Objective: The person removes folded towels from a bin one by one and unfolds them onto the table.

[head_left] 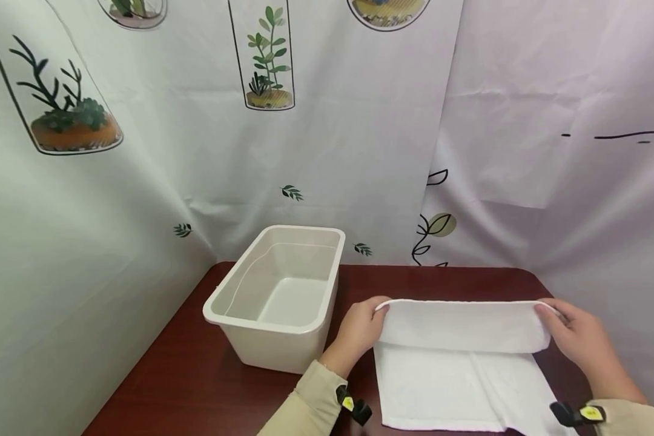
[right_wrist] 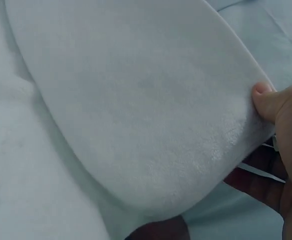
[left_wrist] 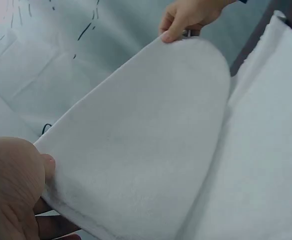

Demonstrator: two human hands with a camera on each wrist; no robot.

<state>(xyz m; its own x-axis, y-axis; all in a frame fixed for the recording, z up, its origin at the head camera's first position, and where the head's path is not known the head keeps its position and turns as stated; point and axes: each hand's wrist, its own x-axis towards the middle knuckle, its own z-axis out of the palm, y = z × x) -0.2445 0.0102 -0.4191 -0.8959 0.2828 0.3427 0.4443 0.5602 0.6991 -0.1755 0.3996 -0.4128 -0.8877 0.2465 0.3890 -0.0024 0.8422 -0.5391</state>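
Note:
A white towel point(head_left: 436, 387) lies on the table, its far part lifted and folded over toward me. My left hand point(head_left: 361, 327) pinches the left corner of the raised edge between thumb and fingers. At the opposite corner, my right hand point(head_left: 578, 333) pinches the same edge. Between the two hands the edge is stretched nearly straight, and the lifted flap hangs over the flat near part. The left wrist view has the flap point(left_wrist: 136, 120) curving across it, both hands at its ends. In the right wrist view, the right thumb point(right_wrist: 263, 97) presses on the towel's face.
A cream plastic bin point(head_left: 283, 339) stands on the dark red table point(head_left: 169, 375), left of my left hand. Patterned white fabric point(head_left: 332, 151) hangs behind the table and along its sides. Black straps with yellow tags circle both wrists.

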